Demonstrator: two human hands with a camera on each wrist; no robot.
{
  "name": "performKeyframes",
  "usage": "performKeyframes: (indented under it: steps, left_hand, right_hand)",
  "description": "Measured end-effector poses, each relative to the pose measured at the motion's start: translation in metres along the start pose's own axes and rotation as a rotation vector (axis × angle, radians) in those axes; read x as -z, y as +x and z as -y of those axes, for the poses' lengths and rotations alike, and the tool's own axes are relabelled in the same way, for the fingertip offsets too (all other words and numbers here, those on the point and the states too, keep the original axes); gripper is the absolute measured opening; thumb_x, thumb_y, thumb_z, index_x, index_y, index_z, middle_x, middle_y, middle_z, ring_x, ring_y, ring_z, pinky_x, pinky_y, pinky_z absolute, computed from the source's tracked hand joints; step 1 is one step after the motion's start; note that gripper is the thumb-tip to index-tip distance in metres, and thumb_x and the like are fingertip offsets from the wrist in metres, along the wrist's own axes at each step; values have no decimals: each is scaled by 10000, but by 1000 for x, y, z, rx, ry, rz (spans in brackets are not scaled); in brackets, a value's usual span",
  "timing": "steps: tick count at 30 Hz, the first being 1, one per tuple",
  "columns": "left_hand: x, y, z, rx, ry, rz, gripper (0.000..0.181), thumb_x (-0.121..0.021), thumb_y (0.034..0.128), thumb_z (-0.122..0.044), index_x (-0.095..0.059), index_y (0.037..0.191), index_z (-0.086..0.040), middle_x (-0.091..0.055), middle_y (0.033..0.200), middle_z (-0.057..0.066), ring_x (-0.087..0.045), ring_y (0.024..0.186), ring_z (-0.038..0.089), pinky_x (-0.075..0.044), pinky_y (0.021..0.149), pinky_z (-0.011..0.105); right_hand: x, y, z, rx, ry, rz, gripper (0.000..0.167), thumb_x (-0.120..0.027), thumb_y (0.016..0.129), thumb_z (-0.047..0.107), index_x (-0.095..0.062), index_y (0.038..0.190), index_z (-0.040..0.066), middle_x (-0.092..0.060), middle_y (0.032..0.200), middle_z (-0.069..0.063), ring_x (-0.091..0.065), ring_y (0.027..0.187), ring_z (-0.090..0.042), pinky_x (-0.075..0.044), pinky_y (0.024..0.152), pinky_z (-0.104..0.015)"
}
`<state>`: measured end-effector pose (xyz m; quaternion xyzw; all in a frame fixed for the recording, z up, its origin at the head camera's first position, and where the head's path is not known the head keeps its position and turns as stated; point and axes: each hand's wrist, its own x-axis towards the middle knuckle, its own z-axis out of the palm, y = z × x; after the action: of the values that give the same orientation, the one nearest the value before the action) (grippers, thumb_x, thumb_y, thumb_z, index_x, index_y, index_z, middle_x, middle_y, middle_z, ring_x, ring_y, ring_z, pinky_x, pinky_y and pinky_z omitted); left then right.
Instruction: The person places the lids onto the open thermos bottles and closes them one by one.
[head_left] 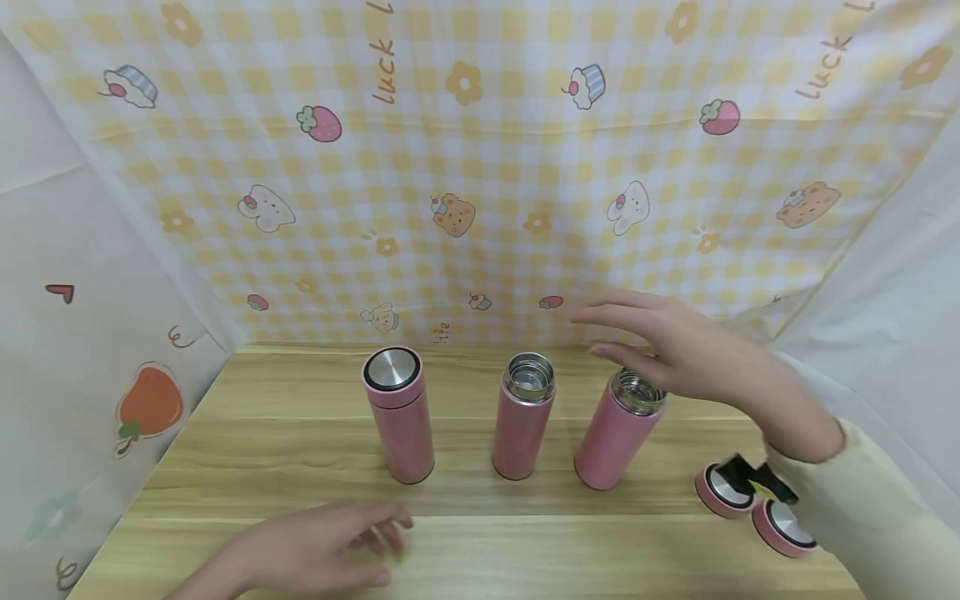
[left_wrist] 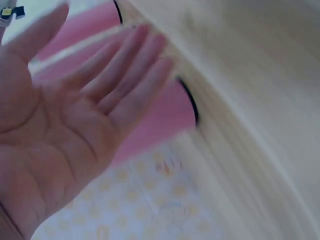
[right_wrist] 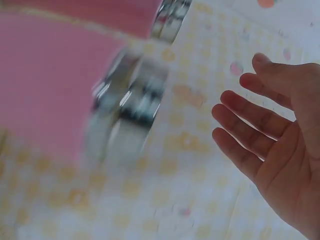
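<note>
Three pink bottles stand in a row on the wooden table. The left bottle (head_left: 405,429) wears its steel-topped lid; the middle bottle (head_left: 519,433) and the right bottle (head_left: 613,437) show bare metal mouths. Above and behind the right bottle's mouth hovers my right hand (head_left: 671,346), fingers extended, holding nothing; in the right wrist view that hand (right_wrist: 285,135) is apart from the metal neck (right_wrist: 125,110). My left hand (head_left: 315,546) is over the table in front of the left bottle, empty, and the left wrist view shows its palm (left_wrist: 65,125) with fingers relaxed.
Two pink lids, one (head_left: 723,490) beside the other (head_left: 783,527), lie on the table at the right, near my right sleeve (head_left: 870,508). A yellow checked cloth (head_left: 510,167) hangs behind the bottles. White cloth (head_left: 82,250) hangs along the left side.
</note>
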<state>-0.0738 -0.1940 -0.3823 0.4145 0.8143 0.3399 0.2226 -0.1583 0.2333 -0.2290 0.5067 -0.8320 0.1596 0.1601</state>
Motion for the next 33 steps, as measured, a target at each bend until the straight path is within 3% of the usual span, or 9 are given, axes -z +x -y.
performKeyframes:
  steps: [4,7,13,20,27,33]
  left_hand:
    - [-10,28,-11,13,-137,-154,469,-649,1022,-316,-482,1429,-153,-618,1247,-63,-618,1135,170,-555,929,354]
    - [-16,47,-15,34,-209,-273,512,-678,1006,-300,-467,1445,-142,-597,1283,-44,-606,1177,231,-545,958,390]
    - [-24,77,-13,30,-195,-436,633,-755,952,-215,-425,1485,-123,-537,1407,1,-542,1269,237,-510,1011,379]
    - [-34,108,-14,76,-200,-515,822,-794,916,-306,-309,1549,-109,-379,1559,54,-386,1414,287,-421,1098,382]
    - [-41,138,-16,120,-259,-604,920,-807,893,-376,-256,1580,-109,-326,1600,47,-307,1460,250,-375,1135,413]
    - [-42,154,-15,138,-283,-623,915,-807,888,-396,-266,1579,-139,-322,1605,16,-298,1465,225,-354,1145,398]
  right_hand:
    - [8,-33,-6,-55,-48,-35,396,-711,973,146,-631,1359,120,-645,1268,8,-621,1123,-173,-494,920,-236]
    - [10,-57,-10,-102,-57,-57,432,-765,918,105,-649,1335,107,-660,1260,-10,-624,1133,-212,-429,990,-172]
    - [7,-102,-21,-229,-96,-42,556,-835,801,8,-659,1318,113,-664,1272,-8,-614,1147,-244,-332,1035,-109]
    - [-3,-147,-26,-355,-156,0,497,-846,832,111,-665,1294,120,-672,1243,-6,-643,1067,-250,-394,932,-112]
    - [-24,-178,-30,-400,-165,55,494,-864,824,168,-668,1276,131,-665,1224,25,-636,1028,-209,-532,805,-286]
    - [-45,-199,-30,-468,-111,141,523,-851,849,283,-650,1307,131,-645,1266,-10,-633,1104,-274,-547,838,-311]
